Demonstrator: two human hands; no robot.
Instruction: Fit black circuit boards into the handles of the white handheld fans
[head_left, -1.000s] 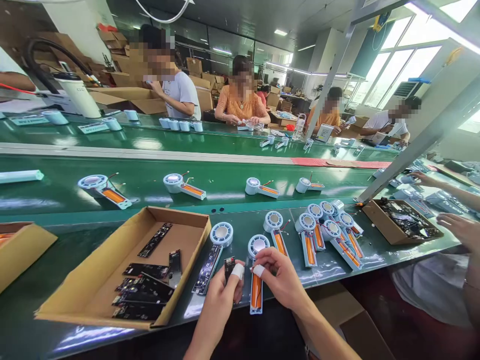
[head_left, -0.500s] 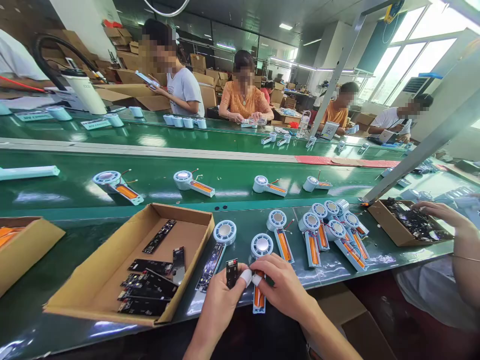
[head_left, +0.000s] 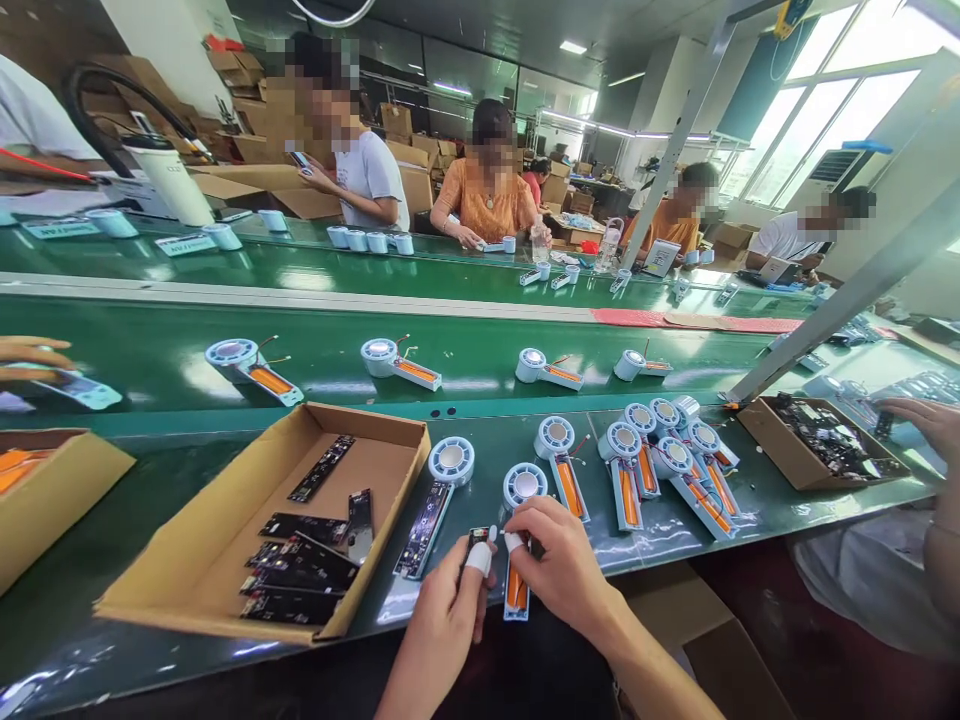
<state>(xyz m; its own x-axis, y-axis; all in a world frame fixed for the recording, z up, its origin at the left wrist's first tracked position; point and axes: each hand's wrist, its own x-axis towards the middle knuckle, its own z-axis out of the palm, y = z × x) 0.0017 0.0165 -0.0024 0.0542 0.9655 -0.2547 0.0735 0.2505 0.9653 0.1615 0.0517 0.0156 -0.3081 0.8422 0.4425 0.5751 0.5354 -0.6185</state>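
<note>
At the frame's lower centre, our left hand (head_left: 442,605) grips a circuit board (head_left: 479,536); our right hand (head_left: 561,552), curled, covers part of a fan (head_left: 525,484), though we cannot tell whether it pinches anything.

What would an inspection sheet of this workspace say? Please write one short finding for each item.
Surface: green bench, shiny, with light reflections.
Work things: black circuit board, held; pale-blue fan unit in front of the person; open cardboard box at left, holding more boards.
Clutter: clustered fan units at right, some touching.
Hands: left hand grips the circuit board; right hand is over the fan unit's handle, its hold unclear.
Cables: thin wires on several fan units.
Surroundings: co-workers beyond the green belt.
</note>
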